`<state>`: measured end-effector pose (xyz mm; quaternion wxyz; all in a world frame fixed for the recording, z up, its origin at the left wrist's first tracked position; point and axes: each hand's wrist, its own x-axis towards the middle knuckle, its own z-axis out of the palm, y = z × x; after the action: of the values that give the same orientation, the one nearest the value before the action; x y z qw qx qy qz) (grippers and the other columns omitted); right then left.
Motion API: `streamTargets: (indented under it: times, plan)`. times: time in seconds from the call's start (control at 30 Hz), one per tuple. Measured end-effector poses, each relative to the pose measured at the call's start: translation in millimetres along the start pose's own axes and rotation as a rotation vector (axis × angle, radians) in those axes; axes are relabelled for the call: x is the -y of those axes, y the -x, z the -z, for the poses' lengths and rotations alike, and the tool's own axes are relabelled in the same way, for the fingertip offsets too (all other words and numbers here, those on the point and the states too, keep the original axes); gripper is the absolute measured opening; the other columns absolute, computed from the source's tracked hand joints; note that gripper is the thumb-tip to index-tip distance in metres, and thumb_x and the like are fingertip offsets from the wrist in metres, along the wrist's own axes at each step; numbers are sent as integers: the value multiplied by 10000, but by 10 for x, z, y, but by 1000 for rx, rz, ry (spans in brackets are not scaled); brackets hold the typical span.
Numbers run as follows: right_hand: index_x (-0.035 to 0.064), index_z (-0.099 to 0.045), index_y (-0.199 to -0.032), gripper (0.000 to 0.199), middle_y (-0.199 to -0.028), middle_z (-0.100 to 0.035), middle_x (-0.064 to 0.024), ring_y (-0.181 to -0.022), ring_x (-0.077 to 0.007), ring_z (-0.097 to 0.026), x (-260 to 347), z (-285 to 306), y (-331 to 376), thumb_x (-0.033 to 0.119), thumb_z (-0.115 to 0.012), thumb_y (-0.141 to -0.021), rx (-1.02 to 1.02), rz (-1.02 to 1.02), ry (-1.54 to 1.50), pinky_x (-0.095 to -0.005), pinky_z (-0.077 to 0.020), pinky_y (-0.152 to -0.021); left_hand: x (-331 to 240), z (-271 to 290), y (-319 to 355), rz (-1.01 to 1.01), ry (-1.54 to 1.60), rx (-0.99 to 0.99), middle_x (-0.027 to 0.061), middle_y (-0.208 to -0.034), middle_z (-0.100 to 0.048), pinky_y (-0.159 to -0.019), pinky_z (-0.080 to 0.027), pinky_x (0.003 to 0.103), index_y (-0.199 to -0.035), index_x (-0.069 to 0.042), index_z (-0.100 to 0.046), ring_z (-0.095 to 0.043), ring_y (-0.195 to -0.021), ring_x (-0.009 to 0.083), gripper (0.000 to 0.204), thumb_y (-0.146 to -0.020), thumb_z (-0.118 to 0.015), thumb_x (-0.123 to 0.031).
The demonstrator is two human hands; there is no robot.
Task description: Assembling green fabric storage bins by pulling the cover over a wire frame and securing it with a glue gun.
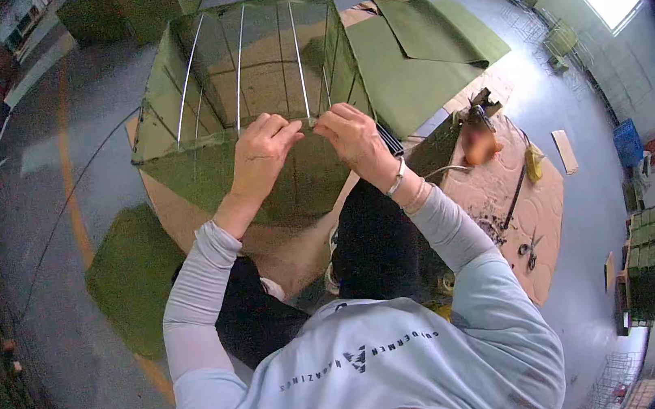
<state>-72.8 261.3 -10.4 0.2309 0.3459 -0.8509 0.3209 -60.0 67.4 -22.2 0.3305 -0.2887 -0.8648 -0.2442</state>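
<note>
Green fabric box (205, 173), upper centre of frame, lies directly beyond left hand (265, 148) and right hand (354, 137); both pinch its near rim, which runs left-right, neither nearer (any finer piece: too small to tell).

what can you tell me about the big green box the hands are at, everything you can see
The green box is large, with an open top and sides that look like thin green sheeting or fabric. Darker strips edge the rim, and thin dark lines, perhaps wires, show along the walls. Three long silver rods span the opening from far rim to near rim. It seems to rest on tan cardboard before the person; the left hand and right hand pinch at its near rim.
</note>
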Motion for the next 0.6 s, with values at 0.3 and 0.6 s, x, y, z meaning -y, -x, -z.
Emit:
streamTargets:
  times: [0.3, 0.6]
  plan:
    - [-18, -647, -843, 200, -777, -615, -187, -700, -344, -612, -173, 153, -325, 179, -662, -811, 394, -265, -194, -375, -473, -620, 118, 45, -145, 28, 169, 154, 106, -750, -542, -654, -457, 385, -841, -42, -665, -568, -765, 287, 138, -781, -667, -167]
    - [22, -588, -866, 221, -829, -590, -115, -806, -284, -589, -221, 198, 166, 229, -655, -828, -22, 24, 143, -367, -473, -662, 59, 290, 179, -19, -85, -64, 89, -859, -580, -733, -474, 397, -915, -14, -624, -568, -843, 278, 208, -765, -689, -144]
